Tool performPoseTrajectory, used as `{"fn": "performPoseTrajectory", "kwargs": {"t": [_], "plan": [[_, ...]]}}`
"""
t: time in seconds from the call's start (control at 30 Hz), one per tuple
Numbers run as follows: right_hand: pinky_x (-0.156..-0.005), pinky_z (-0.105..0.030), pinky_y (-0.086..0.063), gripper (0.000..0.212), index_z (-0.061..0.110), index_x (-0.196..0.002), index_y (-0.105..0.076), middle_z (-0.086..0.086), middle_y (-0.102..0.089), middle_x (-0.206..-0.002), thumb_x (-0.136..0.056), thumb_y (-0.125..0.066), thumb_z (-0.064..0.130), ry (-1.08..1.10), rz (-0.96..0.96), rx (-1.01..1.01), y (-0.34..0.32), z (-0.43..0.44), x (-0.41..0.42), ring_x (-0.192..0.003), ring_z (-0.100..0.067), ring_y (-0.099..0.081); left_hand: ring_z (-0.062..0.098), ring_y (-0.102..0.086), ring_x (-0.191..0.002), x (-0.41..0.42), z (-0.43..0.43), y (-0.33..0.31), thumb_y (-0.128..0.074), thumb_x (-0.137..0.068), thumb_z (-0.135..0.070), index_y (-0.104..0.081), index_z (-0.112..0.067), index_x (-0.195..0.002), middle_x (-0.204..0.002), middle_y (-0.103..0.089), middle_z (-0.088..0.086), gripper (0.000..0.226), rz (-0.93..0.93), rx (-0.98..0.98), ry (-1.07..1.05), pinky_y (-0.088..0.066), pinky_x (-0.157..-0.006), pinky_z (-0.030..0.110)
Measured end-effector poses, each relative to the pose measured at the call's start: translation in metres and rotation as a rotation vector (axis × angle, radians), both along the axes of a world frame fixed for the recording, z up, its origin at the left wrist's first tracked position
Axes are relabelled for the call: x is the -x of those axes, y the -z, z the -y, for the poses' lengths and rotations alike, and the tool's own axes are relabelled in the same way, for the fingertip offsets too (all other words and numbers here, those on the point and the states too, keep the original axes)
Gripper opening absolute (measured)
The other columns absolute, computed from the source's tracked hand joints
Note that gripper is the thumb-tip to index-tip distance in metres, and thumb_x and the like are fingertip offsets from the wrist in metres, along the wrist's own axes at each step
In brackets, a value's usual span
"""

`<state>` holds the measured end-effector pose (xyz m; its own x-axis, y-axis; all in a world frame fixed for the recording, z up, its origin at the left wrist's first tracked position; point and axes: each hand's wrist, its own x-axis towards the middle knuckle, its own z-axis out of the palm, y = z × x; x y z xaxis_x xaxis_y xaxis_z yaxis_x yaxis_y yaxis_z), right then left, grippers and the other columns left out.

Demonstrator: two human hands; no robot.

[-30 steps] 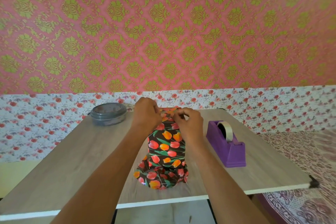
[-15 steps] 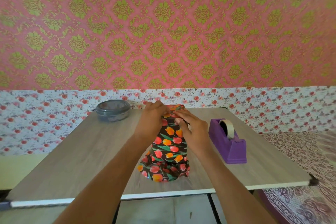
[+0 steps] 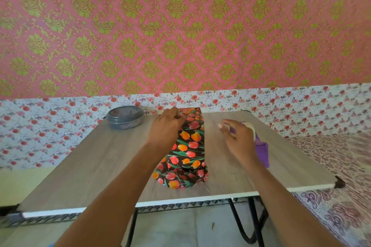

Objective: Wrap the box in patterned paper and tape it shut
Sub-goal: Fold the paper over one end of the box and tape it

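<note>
A long box wrapped in dark paper with red and orange tulips (image 3: pixel 189 146) lies lengthwise in the middle of the wooden table (image 3: pixel 90 162). Its near end is crumpled and loose. My left hand (image 3: pixel 166 126) grips the paper at the far end of the box, fingers curled over the fold. My right hand (image 3: pixel 237 136) hovers to the right of the box with fingers spread, above the purple tape dispenser (image 3: pixel 261 150), and holds nothing. The white tape roll (image 3: pixel 250 127) shows just past its fingers.
A round grey lidded container (image 3: pixel 124 117) stands at the table's far left corner. The table's white front edge (image 3: pixel 180 202) runs over black metal legs. A patterned cloth (image 3: pixel 341 206) covers the surface to the right. Papered wall stands right behind the table.
My right hand has let go of the paper at the far end and moved right, over the tape dispenser. My left hand stays on the fold.
</note>
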<state>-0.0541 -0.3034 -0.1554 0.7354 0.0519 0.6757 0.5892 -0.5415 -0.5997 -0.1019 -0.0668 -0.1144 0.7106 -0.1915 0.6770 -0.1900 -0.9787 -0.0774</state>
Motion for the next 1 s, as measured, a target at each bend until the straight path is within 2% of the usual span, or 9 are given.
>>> {"fn": "performPoseTrajectory", "kwargs": {"t": [0.07, 0.13, 0.27, 0.37, 0.47, 0.63, 0.77, 0.9, 1.0], "plan": [[-0.085, -0.038, -0.058, 0.024, 0.009, -0.113, -0.075, -0.005, -0.075, -0.107, -0.095, -0.07, 0.024, 0.115, 0.078, -0.02, 0.01, 0.023, -0.003, -0.095, -0.022, -0.071, 0.033, -0.057, -0.091, 0.002, -0.002, 0.0, -0.069, -0.074, 0.014, -0.068, -0.013, -0.126, -0.102, -0.06, 0.011, 0.058, 0.019, -0.053, -0.007, -0.052, -0.069, 0.043], [-0.086, -0.034, -0.051, 0.023, 0.01, -0.112, -0.073, -0.008, -0.072, -0.107, -0.091, -0.073, 0.019, 0.26, 0.066, 0.038, 0.019, 0.045, -0.01, -0.102, -0.03, -0.066, 0.033, -0.055, -0.096, -0.001, -0.001, 0.003, -0.069, -0.072, 0.014, -0.068, -0.015, -0.128, -0.105, -0.059, 0.011, 0.062, 0.028, -0.049, -0.011, -0.052, -0.071, 0.045], [-0.092, -0.051, -0.051, 0.047, 0.01, -0.127, -0.058, -0.014, -0.056, -0.125, -0.091, -0.07, 0.039, 0.454, -0.351, 0.055, 0.036, 0.076, -0.022, -0.119, -0.04, -0.052, 0.029, -0.041, -0.102, -0.005, 0.006, 0.015, -0.071, -0.063, 0.012, -0.069, -0.017, -0.127, -0.109, -0.057, 0.009, 0.07, 0.049, 0.055, -0.015, -0.046, -0.077, 0.048], [-0.078, -0.045, -0.054, 0.039, 0.005, -0.098, -0.057, -0.012, -0.06, -0.096, -0.096, -0.062, 0.044, 0.34, -0.523, 0.035, 0.033, 0.081, -0.027, -0.095, -0.037, -0.063, 0.03, -0.039, -0.104, -0.004, 0.006, 0.023, -0.068, -0.063, 0.004, -0.063, -0.021, -0.135, -0.117, -0.053, 0.008, 0.076, 0.022, 0.111, -0.01, -0.045, -0.084, 0.05], [-0.06, -0.034, -0.038, 0.049, 0.008, -0.071, -0.048, -0.008, -0.054, -0.07, -0.091, -0.071, 0.046, 0.241, -0.64, -0.046, 0.021, 0.083, -0.032, -0.067, -0.026, -0.058, 0.031, -0.04, -0.101, -0.001, 0.005, 0.023, -0.058, -0.061, -0.014, -0.06, -0.022, -0.138, -0.115, -0.049, 0.007, 0.077, 0.004, 0.131, 0.012, -0.043, -0.085, 0.048], [-0.078, -0.042, -0.059, 0.035, -0.003, -0.1, -0.064, -0.02, -0.072, -0.093, -0.084, -0.082, 0.022, 0.109, -0.849, -0.534, 0.015, 0.096, -0.047, -0.081, -0.033, -0.07, 0.03, -0.04, -0.101, 0.001, 0.007, 0.023, -0.056, -0.053, -0.025, -0.06, -0.023, -0.139, -0.111, -0.045, 0.004, 0.086, 0.004, 0.161, 0.042, -0.041, -0.087, 0.043], [-0.075, -0.039, -0.051, 0.02, -0.004, -0.09, -0.068, -0.031, -0.071, -0.101, -0.086, -0.08, 0.012, 0.141, -0.743, -0.677, 0.026, 0.088, -0.045, -0.081, -0.032, -0.067, 0.03, -0.039, -0.1, 0.001, 0.008, 0.024, -0.057, -0.052, -0.027, -0.06, -0.023, -0.139, -0.11, -0.044, 0.004, 0.087, 0.015, 0.168, 0.049, -0.04, -0.085, 0.041], [-0.074, -0.028, -0.051, 0.016, 0.01, -0.074, -0.071, -0.01, -0.072, -0.085, -0.089, -0.077, 0.01, 0.156, -0.555, -0.811, 0.034, 0.073, -0.032, -0.076, -0.018, -0.066, 0.03, -0.039, -0.1, 0.001, 0.008, 0.024, -0.057, -0.053, -0.028, -0.06, -0.022, -0.139, -0.111, -0.043, 0.003, 0.087, 0.005, 0.169, 0.056, -0.039, -0.084, 0.04], [-0.077, -0.034, -0.054, 0.026, 0.011, -0.069, -0.061, 0.001, -0.064, -0.075, -0.087, -0.08, 0.013, 0.112, -0.554, -1.144, 0.031, 0.064, -0.025, -0.069, -0.013, -0.061, 0.029, -0.037, -0.1, 0.001, 0.007, 0.024, -0.058, -0.053, -0.029, -0.059, -0.021, -0.14, -0.112, -0.044, 0.004, 0.088, -0.004, 0.17, 0.055, -0.041, -0.086, 0.042]]}}
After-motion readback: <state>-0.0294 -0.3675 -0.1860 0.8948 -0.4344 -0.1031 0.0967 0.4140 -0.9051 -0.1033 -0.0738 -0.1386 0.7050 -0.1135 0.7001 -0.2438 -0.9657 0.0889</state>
